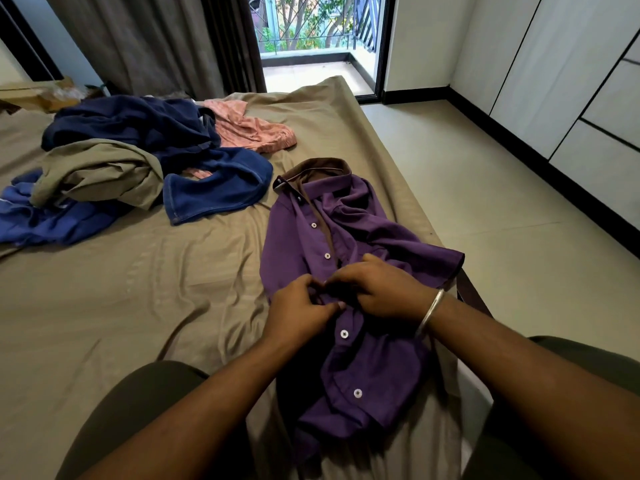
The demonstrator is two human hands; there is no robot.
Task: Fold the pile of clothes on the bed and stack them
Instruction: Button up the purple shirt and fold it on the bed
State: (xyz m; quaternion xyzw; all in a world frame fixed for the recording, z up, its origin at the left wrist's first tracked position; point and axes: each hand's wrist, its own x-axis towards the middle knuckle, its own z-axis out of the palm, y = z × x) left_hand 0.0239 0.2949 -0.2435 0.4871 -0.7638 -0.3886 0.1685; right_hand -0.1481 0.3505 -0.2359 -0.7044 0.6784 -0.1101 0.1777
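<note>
A purple button-up shirt (349,230) with a brown collar lies face up near the right edge of the bed (121,289), its white buttons running down the front. My left hand (298,311) and my right hand (377,292) meet at the middle of the placket, each pinching the purple fabric around a button. A metal bangle sits on my right wrist. Further back on the left lies a loose pile: dark blue garments (145,129), an olive one (100,174), a lighter blue one (38,216) and a pink one (249,129).
The bed's right edge drops to a pale tiled floor (485,209). White wardrobe doors (571,81) line the right wall. Dark curtains (156,39) and an open balcony door (318,39) stand beyond the bed. My knees show at the bottom.
</note>
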